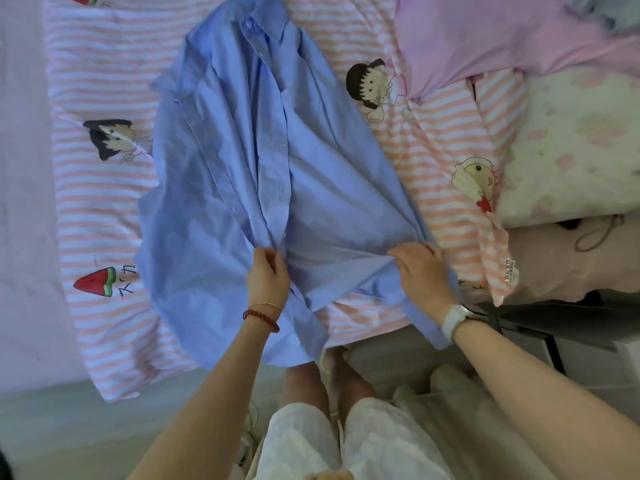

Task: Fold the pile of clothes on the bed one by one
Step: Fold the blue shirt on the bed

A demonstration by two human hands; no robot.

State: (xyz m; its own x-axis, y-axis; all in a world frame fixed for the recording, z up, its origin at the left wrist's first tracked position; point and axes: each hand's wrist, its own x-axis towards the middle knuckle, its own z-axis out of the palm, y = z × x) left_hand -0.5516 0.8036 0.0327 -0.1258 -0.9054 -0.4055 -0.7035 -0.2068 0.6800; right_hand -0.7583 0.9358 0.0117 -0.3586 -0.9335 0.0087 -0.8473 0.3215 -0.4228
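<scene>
On bed (104,209), hands grip shirt (242,150) (blue)

Between the left hand (268,275) and the right hand (420,271) a blue button-up shirt (249,161) of thin woven cloth is held; its surface is matt and finely creased, with small smooth buttons along the placket. Under it a striped duvet cover (104,209) of soft matt cotton-like cloth is spread, printed with flat cartoon figures. Beyond the right hand a pink garment (485,32) of smooth matt cloth is seen, and to the right of it a pale floral pillow (581,147) of soft fabric. On the left wrist a bracelet of glossy red beads (260,318) is worn; on the right wrist a white watch band (453,322), smooth and matt like silicone.
</scene>
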